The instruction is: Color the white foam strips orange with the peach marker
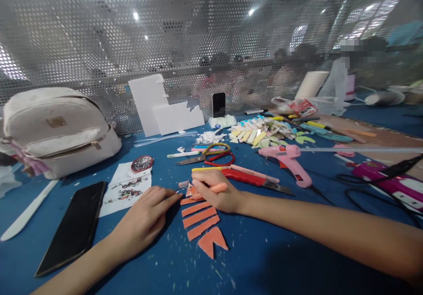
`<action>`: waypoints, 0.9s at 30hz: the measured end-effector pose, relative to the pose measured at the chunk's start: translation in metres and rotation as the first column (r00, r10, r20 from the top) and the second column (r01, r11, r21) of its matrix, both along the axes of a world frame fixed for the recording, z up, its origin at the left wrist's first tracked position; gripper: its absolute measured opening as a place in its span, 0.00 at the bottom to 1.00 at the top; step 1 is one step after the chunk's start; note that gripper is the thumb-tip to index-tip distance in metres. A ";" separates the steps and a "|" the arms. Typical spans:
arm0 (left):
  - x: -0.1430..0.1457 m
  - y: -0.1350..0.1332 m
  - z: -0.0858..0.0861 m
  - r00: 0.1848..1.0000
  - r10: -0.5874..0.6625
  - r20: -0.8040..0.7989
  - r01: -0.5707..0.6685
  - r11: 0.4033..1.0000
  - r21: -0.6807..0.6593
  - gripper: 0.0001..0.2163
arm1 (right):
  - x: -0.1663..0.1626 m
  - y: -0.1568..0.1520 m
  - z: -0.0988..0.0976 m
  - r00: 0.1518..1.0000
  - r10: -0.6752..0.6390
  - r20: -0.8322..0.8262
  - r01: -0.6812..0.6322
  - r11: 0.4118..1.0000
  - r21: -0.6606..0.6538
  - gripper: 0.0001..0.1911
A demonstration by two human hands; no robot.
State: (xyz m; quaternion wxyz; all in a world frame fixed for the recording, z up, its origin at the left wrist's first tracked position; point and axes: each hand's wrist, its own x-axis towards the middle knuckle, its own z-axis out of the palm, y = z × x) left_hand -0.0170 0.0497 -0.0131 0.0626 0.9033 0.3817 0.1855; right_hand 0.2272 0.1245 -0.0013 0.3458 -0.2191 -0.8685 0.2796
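Observation:
Several orange foam pieces (200, 221) lie in a row on the blue table (264, 251), ending in a V-shaped one (211, 242). My right hand (218, 193) is closed around a small orange tool (218, 188), its tip at the topmost foam piece. My left hand (148, 211) rests beside it with fingers curled, fingertips pinched at the same spot; what they hold is too small to name.
A black phone (74, 226) and a paper with sequins (127, 189) lie left. A white backpack (56, 132) is far left. Scissors (211, 155), a red cutter (254, 180), a pink glue gun (291, 160), foam scraps (261, 136) and white foam blocks (165, 107) sit beyond. A perforated screen backs the table.

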 end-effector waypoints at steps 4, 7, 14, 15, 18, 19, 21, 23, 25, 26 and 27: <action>0.001 0.000 0.001 1.000 0.004 0.001 -0.004 1.000 0.006 0.23 | 0.001 0.000 0.000 0.999 -0.046 -0.012 0.046 0.999 -0.003 0.19; 0.001 0.000 0.001 1.000 0.009 0.003 -0.009 1.000 0.017 0.23 | 0.000 0.002 -0.002 0.995 -0.100 -0.006 0.100 0.995 0.000 0.18; 0.000 -0.001 -0.001 1.000 0.018 -0.003 -0.018 1.000 0.024 0.24 | -0.003 0.001 -0.002 0.988 -0.155 0.019 0.153 0.986 0.060 0.17; 0.000 0.000 -0.002 1.000 0.020 -0.004 -0.020 0.999 0.025 0.24 | -0.003 0.001 -0.002 0.989 -0.148 0.023 0.147 0.987 0.064 0.17; 0.000 0.001 -0.003 1.000 0.022 0.001 -0.022 0.999 0.033 0.24 | -0.004 0.002 -0.002 0.993 -0.111 0.040 0.108 0.992 0.064 0.17; 0.000 0.001 -0.003 1.000 0.022 0.004 -0.022 0.999 0.036 0.24 | -0.004 0.002 -0.002 0.994 -0.096 0.045 0.093 0.994 0.061 0.17; 0.001 0.001 -0.002 1.000 0.021 0.009 -0.021 0.999 0.039 0.24 | -0.003 0.002 -0.002 0.996 -0.066 0.053 0.063 0.997 0.050 0.17; 0.001 0.001 -0.001 1.000 0.020 0.010 -0.020 0.999 0.037 0.25 | -0.003 0.002 -0.003 0.997 -0.043 0.057 0.040 0.999 0.037 0.18; 0.002 0.000 0.001 1.000 0.019 0.009 -0.019 0.999 0.033 0.25 | -0.002 0.002 -0.003 0.998 -0.047 0.049 0.045 0.999 0.024 0.18; 0.002 0.000 0.001 1.000 0.019 0.008 -0.019 0.999 0.032 0.25 | -0.002 0.002 -0.003 0.997 -0.060 0.042 0.059 0.998 0.019 0.18; 0.002 -0.001 0.001 1.000 0.019 0.007 -0.019 0.999 0.030 0.25 | -0.002 0.002 -0.002 0.996 -0.077 0.034 0.076 0.997 0.015 0.18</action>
